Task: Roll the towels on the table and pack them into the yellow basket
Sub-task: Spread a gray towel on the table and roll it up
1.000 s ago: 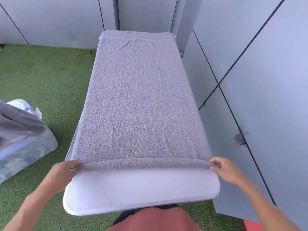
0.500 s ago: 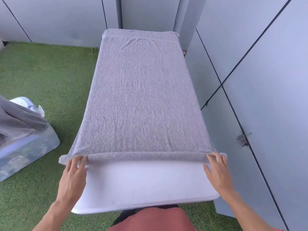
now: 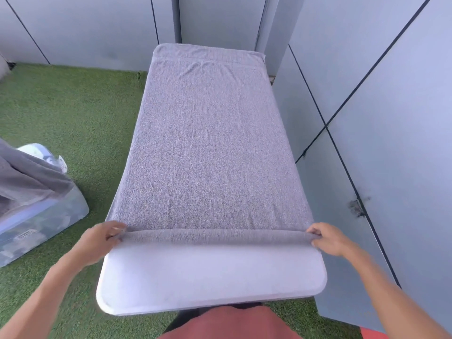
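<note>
Right now the grey towel is lying flat along the white table, its near edge turning into a thin first roll at six o'clock. My left hand is pinching the roll's end at eight o'clock, my right hand gripping the other end at four. Uneven pushing could be skewing the roll into a cone, I judge.

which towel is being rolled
The towel on the table: both hands pinch its rolled near edge. The other towel just drapes over the bin.
</note>
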A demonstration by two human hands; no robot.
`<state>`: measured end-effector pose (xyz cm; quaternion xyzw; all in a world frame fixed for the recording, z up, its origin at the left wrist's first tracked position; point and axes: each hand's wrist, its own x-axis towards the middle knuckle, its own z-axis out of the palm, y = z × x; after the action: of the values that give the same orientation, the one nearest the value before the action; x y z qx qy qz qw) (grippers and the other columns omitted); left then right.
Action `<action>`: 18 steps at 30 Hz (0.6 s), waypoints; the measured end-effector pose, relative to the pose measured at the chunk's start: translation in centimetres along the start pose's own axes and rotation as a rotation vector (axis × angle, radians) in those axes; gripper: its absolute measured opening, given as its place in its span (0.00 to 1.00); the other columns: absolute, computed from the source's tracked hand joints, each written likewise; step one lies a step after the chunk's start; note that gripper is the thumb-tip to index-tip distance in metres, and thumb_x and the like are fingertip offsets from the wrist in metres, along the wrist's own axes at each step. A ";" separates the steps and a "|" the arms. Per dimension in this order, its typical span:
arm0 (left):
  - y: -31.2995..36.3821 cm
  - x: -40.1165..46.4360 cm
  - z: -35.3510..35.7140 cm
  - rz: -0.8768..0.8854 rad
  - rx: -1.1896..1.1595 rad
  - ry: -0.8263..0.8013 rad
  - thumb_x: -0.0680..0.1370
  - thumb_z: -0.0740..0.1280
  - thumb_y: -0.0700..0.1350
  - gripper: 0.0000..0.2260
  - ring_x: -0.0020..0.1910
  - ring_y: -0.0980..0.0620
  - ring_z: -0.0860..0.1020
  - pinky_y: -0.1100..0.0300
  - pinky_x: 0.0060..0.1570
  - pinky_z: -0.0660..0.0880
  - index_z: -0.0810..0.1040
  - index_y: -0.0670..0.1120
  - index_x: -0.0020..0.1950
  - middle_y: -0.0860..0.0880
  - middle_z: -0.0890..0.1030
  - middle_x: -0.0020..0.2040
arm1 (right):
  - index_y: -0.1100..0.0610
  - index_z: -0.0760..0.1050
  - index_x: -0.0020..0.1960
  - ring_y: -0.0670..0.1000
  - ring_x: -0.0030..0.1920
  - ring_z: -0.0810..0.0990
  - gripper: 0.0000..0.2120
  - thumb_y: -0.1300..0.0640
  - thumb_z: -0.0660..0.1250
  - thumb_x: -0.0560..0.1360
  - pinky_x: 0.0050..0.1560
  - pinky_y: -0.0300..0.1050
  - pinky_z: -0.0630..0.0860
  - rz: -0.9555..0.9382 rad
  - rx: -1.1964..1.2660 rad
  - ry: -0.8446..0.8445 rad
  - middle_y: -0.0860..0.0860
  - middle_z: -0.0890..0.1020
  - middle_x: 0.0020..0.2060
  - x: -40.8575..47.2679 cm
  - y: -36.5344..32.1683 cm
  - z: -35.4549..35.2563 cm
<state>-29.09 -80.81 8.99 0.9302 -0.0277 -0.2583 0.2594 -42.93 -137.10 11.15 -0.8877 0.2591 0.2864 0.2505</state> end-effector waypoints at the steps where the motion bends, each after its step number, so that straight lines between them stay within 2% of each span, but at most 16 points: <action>1: 0.2 0.2 0.0 -0.015 -0.061 0.061 0.74 0.70 0.36 0.13 0.48 0.48 0.80 0.59 0.45 0.72 0.80 0.48 0.56 0.48 0.83 0.50 | 0.52 0.78 0.43 0.52 0.47 0.80 0.14 0.70 0.64 0.70 0.47 0.44 0.74 -0.006 0.089 0.080 0.52 0.82 0.45 0.1 -0.3 0.1; 3: 0.7 0.1 0.8 -0.037 -0.082 0.224 0.73 0.71 0.35 0.08 0.45 0.48 0.77 0.65 0.43 0.70 0.82 0.46 0.48 0.45 0.81 0.50 | 0.48 0.74 0.39 0.54 0.48 0.78 0.18 0.72 0.66 0.69 0.51 0.44 0.71 -0.065 0.182 0.335 0.53 0.79 0.46 0.3 -0.6 1.0; 4: 1.0 -0.3 1.5 -0.025 -0.005 0.324 0.73 0.70 0.34 0.07 0.44 0.46 0.73 0.64 0.44 0.69 0.82 0.45 0.47 0.44 0.78 0.50 | 0.49 0.75 0.39 0.56 0.50 0.76 0.18 0.72 0.67 0.69 0.53 0.44 0.69 -0.097 0.156 0.448 0.53 0.77 0.46 0.3 -0.5 1.8; 6: 1.4 -1.5 3.4 0.085 0.256 0.508 0.72 0.68 0.31 0.09 0.44 0.42 0.69 0.52 0.45 0.70 0.81 0.43 0.48 0.41 0.74 0.48 | 0.53 0.80 0.41 0.56 0.51 0.72 0.11 0.69 0.70 0.70 0.53 0.46 0.66 -0.147 -0.067 0.648 0.52 0.75 0.47 -0.8 -0.4 3.6; 8: 1.6 -3.1 5.6 0.157 0.387 0.563 0.68 0.68 0.27 0.17 0.46 0.40 0.69 0.44 0.43 0.72 0.79 0.39 0.55 0.39 0.74 0.50 | 0.54 0.83 0.45 0.56 0.52 0.70 0.08 0.64 0.73 0.69 0.50 0.51 0.68 -0.191 -0.254 0.774 0.52 0.78 0.49 -1.9 -0.4 4.9; 10: 1.4 -3.9 7.3 0.183 0.432 0.540 0.65 0.69 0.27 0.26 0.53 0.36 0.69 0.41 0.49 0.74 0.73 0.35 0.63 0.36 0.72 0.57 | 0.56 0.82 0.51 0.57 0.55 0.70 0.13 0.62 0.75 0.67 0.52 0.54 0.72 -0.226 -0.317 0.750 0.52 0.77 0.51 -2.4 0.0 5.9; 13: 1.2 -3.3 7.9 0.171 0.446 0.483 0.66 0.69 0.27 0.29 0.60 0.34 0.68 0.40 0.57 0.73 0.69 0.32 0.67 0.35 0.70 0.61 | 0.62 0.77 0.61 0.59 0.60 0.67 0.22 0.64 0.75 0.67 0.61 0.55 0.72 -0.250 -0.303 0.611 0.56 0.75 0.57 -1.4 0.5 6.2; 15: 1.4 -2.1 7.4 0.146 0.388 0.431 0.67 0.68 0.27 0.26 0.60 0.35 0.68 0.40 0.53 0.76 0.70 0.34 0.65 0.38 0.71 0.59 | 0.65 0.76 0.62 0.59 0.62 0.66 0.21 0.68 0.71 0.69 0.66 0.53 0.67 -0.222 -0.217 0.545 0.58 0.74 0.58 -0.4 -0.1 5.8; 18: 1.4 -0.8 5.8 0.106 0.303 0.382 0.71 0.66 0.28 0.20 0.57 0.39 0.69 0.42 0.45 0.77 0.73 0.38 0.61 0.42 0.73 0.55 | 0.66 0.79 0.54 0.61 0.56 0.73 0.16 0.74 0.67 0.68 0.62 0.47 0.62 -0.227 -0.154 0.509 0.58 0.79 0.51 0.5 -0.6 4.5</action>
<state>-32.48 -84.62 5.84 0.9877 -0.0651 -0.0568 0.1305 -43.89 -134.12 7.79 -0.9708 0.1902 0.0437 0.1397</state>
